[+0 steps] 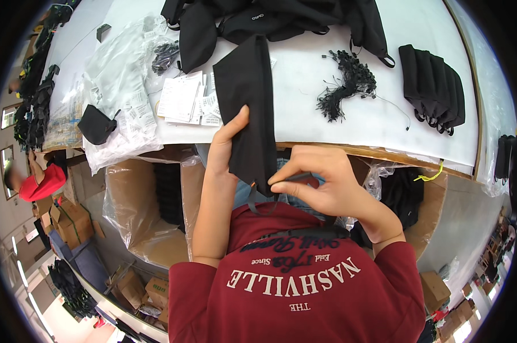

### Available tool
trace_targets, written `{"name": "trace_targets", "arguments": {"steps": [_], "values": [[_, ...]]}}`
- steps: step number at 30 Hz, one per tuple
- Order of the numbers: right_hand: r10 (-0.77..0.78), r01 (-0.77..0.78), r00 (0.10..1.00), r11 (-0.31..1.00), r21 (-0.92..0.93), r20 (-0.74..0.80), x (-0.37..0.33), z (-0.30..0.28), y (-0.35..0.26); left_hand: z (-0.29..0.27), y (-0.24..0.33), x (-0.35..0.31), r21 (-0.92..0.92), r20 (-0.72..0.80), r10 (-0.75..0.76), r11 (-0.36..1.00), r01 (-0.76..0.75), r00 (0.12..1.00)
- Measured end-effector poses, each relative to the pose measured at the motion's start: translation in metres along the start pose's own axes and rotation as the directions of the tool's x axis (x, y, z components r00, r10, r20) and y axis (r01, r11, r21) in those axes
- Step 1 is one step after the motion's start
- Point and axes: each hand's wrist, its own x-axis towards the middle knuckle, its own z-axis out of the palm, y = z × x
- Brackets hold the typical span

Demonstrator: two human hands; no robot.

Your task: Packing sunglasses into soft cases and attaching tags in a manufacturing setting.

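A long black fabric pouch [250, 103] is held up in front of me, over the table's near edge. My left hand [225, 146] grips its left side, thumb lying on the front and the other fingers hidden behind. At the lower corner, my right hand [321, 174] pinches with thumb and forefinger. A slim black thing [303, 176] runs through that hand; its kind I cannot make out. A dark strap loop [262, 210] hangs below the corner, and a small orange spot shows beside it.
On the white table [304, 114] lie black bags [281, 20], white paper tags [181, 97], a black cord bundle [350, 80], stacked pouches [433, 86], clear plastic bags [121, 80] and a folded black pouch [97, 124]. Plastic-lined cartons [133, 211] stand below the near edge. Another person [41, 180] is far left.
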Motion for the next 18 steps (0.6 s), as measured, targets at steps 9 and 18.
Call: {"name": "trace_targets", "arguments": {"steps": [9, 18], "values": [[0.027, -0.017, 0.995, 0.994, 0.103, -0.092, 0.006, 0.003, 0.005, -0.012, -0.005, 0.005, -0.242, 0.233, -0.100, 0.957, 0.158, 0.967], [0.000, -0.006, 0.993, 0.999, -0.049, -0.121, 0.004, 0.002, 0.008, -0.015, 0.000, 0.011, -0.135, 0.036, -0.041, 0.990, 0.046, 0.998]]}}
